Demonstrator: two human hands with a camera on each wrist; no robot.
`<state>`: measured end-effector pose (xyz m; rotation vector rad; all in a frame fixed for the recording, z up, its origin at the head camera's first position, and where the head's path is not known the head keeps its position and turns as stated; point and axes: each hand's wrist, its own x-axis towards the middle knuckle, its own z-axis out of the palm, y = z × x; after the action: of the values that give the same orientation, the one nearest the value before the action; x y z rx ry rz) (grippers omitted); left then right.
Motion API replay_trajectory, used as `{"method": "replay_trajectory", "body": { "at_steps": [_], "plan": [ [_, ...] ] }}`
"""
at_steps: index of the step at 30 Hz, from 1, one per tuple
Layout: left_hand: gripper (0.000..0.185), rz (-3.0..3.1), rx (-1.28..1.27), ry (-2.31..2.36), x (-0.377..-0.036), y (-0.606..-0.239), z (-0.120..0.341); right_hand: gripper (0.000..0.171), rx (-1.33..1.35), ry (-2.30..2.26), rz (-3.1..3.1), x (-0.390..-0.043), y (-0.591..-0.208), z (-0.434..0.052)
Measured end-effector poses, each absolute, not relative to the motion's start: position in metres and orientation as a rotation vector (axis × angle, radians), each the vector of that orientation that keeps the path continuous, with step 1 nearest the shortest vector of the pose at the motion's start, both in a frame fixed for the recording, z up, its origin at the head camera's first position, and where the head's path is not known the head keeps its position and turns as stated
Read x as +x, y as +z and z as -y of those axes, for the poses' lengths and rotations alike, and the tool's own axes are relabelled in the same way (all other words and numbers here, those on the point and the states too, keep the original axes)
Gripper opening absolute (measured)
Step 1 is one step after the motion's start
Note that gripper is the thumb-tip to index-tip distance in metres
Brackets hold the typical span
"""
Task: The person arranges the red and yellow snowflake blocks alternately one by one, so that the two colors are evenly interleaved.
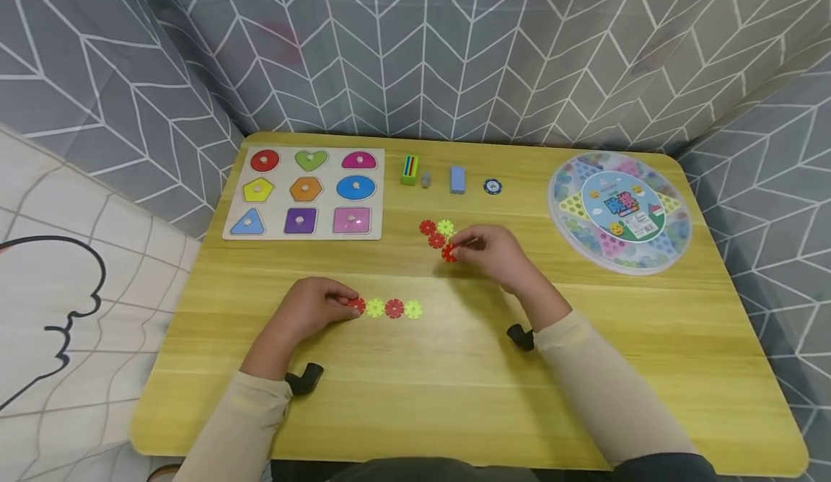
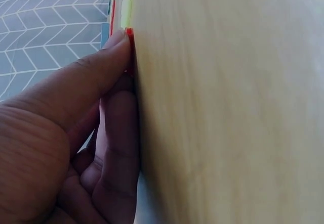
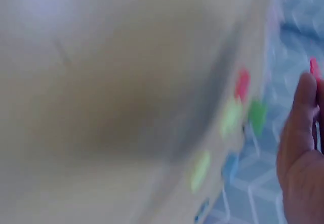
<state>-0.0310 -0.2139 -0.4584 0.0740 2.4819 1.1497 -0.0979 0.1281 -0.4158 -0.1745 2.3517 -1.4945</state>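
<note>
In the head view my left hand (image 1: 314, 309) pinches a red notched disc (image 1: 358, 306) at the left end of a row of alternating red and yellow-green discs (image 1: 394, 309) lying on the table. The left wrist view shows thumb and fingers on that disc's edge, low against the wood. My right hand (image 1: 490, 255) holds another red notched disc (image 1: 449, 252) between thumb and fingertips. It appears raised off the table in the right wrist view (image 3: 314, 68). Just beyond that hand lie two red discs (image 1: 427, 227) and a yellow-green disc (image 1: 446, 228).
A shape puzzle board (image 1: 304, 211) lies at the back left. Along the back are a green striped block (image 1: 410, 170), a small grey piece (image 1: 425, 180), a blue block (image 1: 457, 180) and a dark round chip (image 1: 493, 186). A round game box (image 1: 620, 251) is at the right.
</note>
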Motion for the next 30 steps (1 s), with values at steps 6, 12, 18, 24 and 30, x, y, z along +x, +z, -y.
{"method": "replay_trajectory", "body": {
  "at_steps": [6,12,18,24,30],
  "plan": [
    [0.025,-2.478,0.057,1.141,-0.032,-0.457,0.212,0.008,-0.298,-1.201,-2.259,-0.057,-0.434,-0.110],
    [0.024,-2.477,0.062,1.139,-0.032,-0.457,0.212,0.008,-0.420,-1.048,-2.449,-0.046,-0.444,-0.098],
    [0.024,-2.482,0.064,1.134,-0.031,-0.458,0.212,0.014,-0.524,-0.900,-2.620,-0.042,-0.445,-0.091],
    [0.025,-2.479,0.045,1.133,-0.031,-0.459,0.212,0.007,-0.481,-0.899,-2.607,-0.053,-0.436,-0.101],
    [0.024,-2.469,0.039,1.153,-0.030,-0.458,0.212,0.026,-0.255,-0.831,-2.747,-0.103,-0.421,-0.147]
  ]
}}
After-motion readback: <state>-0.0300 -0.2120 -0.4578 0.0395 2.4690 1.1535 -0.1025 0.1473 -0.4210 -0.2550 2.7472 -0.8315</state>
